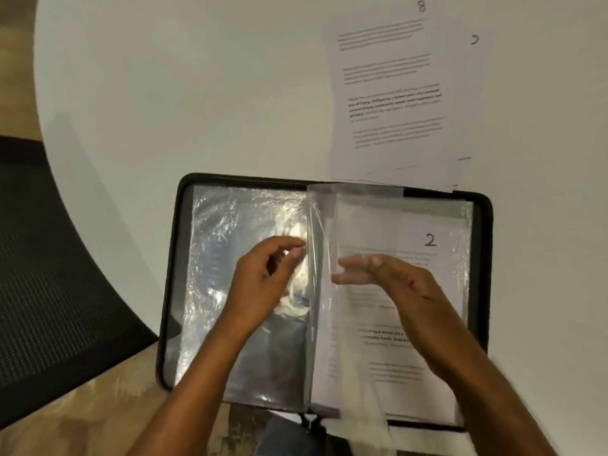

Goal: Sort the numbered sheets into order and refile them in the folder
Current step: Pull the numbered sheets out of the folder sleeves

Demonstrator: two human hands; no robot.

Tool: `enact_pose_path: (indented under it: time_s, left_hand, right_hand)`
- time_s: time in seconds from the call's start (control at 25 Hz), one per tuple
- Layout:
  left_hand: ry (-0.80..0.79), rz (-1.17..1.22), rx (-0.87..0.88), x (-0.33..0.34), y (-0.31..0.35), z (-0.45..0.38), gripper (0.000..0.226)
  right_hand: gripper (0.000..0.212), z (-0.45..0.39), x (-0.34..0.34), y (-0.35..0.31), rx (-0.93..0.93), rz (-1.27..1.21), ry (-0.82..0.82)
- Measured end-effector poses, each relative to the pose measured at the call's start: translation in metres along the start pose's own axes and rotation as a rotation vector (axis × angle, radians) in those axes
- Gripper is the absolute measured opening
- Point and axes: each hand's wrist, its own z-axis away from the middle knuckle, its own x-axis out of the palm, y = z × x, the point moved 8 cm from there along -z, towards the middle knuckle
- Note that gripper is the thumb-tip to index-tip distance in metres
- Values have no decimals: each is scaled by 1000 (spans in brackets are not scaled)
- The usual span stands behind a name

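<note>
A black zip folder (171, 258) lies open on the white table, its left side filled with shiny clear sleeves (230, 218). On the right side a sheet marked 2 (431, 240) sits in a sleeve. One clear sleeve (324, 218) stands upright at the spine. My left hand (263, 281) pinches that sleeve's edge with thumb and fingers. My right hand (394, 281) has its fingers behind the same sleeve, over sheet 2. Beyond the folder lies a loose stack with sheet 8 (391, 93) on top and another sheet (473, 77) under it, its number unclear.
The white table (197, 93) has a curved left edge. A black mesh chair (49, 274) stands at the left, below that edge. The folder's near edge hangs over the table's front, above a patterned floor (82, 419).
</note>
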Motion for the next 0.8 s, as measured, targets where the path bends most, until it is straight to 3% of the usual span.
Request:
enact_pose_path:
  time_s: [0.12, 0.24, 0.44, 0.52, 0.68, 0.8]
  left_hand:
    - [-39, 297, -181, -16, -16, 10, 41]
    - [-89, 435, -320, -36, -45, 22, 73]
    - [-166, 463, -308, -76, -61, 40, 97]
    - [-131, 390, -345, -89, -69, 44, 85]
    - [126, 146, -401, -112, -83, 47, 28]
    - [279, -44, -400, -122, -86, 51, 29]
  right_hand:
    - [39, -11, 42, -10, -81, -22, -63]
    - [34, -22, 84, -10, -114, 0, -132]
    - [48, -35, 131, 5, -168, 290, -181]
    - [51, -38, 141, 11, -193, 381, -182]
    - [55, -42, 159, 16, -292, 473, -217]
    - [50, -40, 163, 16, -382, 471, -243]
